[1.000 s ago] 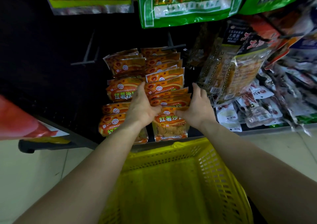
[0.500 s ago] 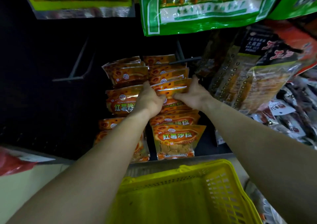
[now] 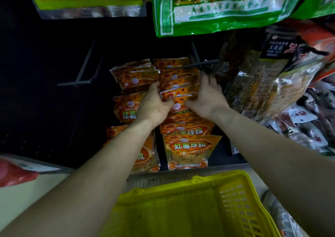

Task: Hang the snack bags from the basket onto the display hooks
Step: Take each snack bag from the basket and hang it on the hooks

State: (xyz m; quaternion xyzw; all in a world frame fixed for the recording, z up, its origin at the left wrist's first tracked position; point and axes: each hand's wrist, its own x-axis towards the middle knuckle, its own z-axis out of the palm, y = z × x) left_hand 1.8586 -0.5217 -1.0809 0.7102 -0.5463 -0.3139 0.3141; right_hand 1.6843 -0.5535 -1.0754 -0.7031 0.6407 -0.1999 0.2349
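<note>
Snack bag (image 3: 178, 96) (glossy orange foil), pinched between left hand (image 3: 154, 106), right hand (image 3: 208, 99)

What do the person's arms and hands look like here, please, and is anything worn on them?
Both forearms are bare as far as the frame shows, with no sleeves in view. The left hand and right hand wear no gloves, and no watch, bracelet or ring is visible. The fingers are partly hidden.
</note>
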